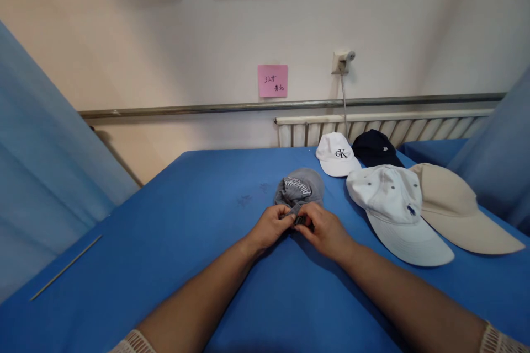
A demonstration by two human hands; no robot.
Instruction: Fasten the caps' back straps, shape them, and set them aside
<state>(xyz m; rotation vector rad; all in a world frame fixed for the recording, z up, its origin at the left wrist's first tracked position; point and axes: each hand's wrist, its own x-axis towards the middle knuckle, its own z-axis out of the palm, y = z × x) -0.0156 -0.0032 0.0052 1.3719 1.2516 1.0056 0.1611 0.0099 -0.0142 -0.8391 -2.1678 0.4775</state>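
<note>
A grey cap (300, 187) with white lettering lies on the blue cloth of the table (199, 220), its back towards me. My left hand (270, 226) and my right hand (325, 230) meet at the cap's rear strap. Both hands have their fingers curled and pinched on the strap and a small dark buckle (301, 221) between them.
To the right lie a white cap with a small blue logo (395, 207), a beige cap (455, 209), a white cap with black letters (336, 153) and a dark navy cap (376, 148). A thin stick (66, 267) lies at the left. Behind are a radiator (389, 128) and a pink note (272, 80).
</note>
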